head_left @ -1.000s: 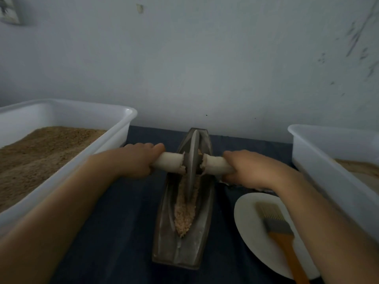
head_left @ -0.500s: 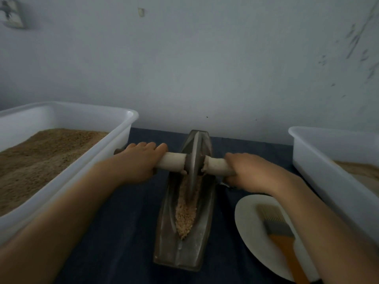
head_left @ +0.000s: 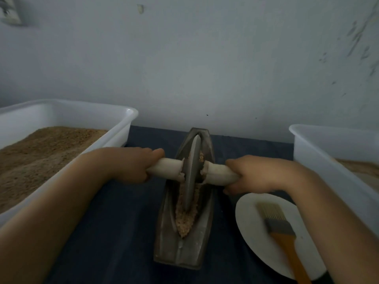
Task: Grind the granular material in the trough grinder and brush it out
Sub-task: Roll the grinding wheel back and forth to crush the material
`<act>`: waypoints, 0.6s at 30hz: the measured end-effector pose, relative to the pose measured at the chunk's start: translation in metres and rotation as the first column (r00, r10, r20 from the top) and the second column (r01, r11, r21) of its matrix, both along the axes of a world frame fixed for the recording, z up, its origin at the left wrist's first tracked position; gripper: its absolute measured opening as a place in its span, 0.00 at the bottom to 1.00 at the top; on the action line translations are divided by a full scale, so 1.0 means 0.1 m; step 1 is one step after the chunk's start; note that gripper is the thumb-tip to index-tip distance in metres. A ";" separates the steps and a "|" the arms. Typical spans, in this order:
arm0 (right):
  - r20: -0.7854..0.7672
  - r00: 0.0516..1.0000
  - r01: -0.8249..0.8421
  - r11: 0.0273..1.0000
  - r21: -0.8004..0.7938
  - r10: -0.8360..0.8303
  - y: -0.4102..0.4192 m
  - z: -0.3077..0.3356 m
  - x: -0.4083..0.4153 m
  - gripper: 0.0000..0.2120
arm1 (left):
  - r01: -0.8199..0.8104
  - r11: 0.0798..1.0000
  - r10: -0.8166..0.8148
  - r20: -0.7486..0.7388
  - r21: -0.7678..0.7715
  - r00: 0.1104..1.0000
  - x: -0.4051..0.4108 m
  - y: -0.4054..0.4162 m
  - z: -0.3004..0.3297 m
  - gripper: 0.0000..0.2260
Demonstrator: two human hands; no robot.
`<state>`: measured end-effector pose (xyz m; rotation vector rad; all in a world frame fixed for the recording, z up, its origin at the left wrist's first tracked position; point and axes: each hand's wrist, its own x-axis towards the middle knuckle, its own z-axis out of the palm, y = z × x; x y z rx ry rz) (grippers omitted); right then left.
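Observation:
A grey boat-shaped trough grinder (head_left: pixel 167 238) lies lengthwise on the dark table in front of me. Its metal grinding wheel (head_left: pixel 191 173) stands upright in the groove, on a pale wooden axle handle (head_left: pixel 168 168) that runs left to right. My left hand (head_left: pixel 127 163) is closed around the left end of the handle, my right hand (head_left: pixel 256 174) around the right end. Tan granular material (head_left: pixel 184 220) fills the groove from under the wheel toward the near end. A brush (head_left: pixel 276 222) with an orange handle rests on a white plate (head_left: pixel 250 232) at the right.
A white tub (head_left: pixel 114 132) with brown granules stands at the left, close to my left forearm. A second white tub (head_left: pixel 320 152) stands at the right, behind the plate. A pale wall rises just behind the trough. Dark cloth (head_left: pixel 123 232) covers the table.
Both hands have kept their hold on the handle. The wheel has rolled slightly toward me along the trough, away from its far end.

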<state>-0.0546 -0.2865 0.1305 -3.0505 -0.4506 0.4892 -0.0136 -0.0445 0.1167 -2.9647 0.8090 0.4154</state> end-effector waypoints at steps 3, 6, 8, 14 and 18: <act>0.141 0.989 0.035 0.999 0.029 -0.039 -0.03 -0.12 0.16 0.11 | -0.017 0.999 0.024 0.192 -0.039 0.981 0.15 -0.02 -0.13 0.16; 0.485 0.875 0.040 0.998 -0.048 -0.012 -0.06 -0.32 0.32 0.09 | -0.035 0.996 0.067 0.390 -0.086 0.918 0.30 -0.04 -0.29 0.17; 0.631 0.776 0.059 0.996 -0.065 -0.005 -0.08 -0.44 0.40 0.11 | -0.009 0.990 0.084 0.539 -0.141 0.838 0.36 -0.07 -0.40 0.17; 0.634 0.773 0.042 0.997 -0.063 0.008 -0.06 -0.45 0.38 0.10 | 0.024 0.985 0.089 0.624 -0.170 0.777 0.34 -0.08 -0.44 0.16; 0.308 0.951 0.029 0.999 -0.015 -0.023 -0.04 -0.23 0.21 0.09 | 0.008 1.000 0.006 0.453 -0.030 0.891 0.16 -0.04 -0.28 0.18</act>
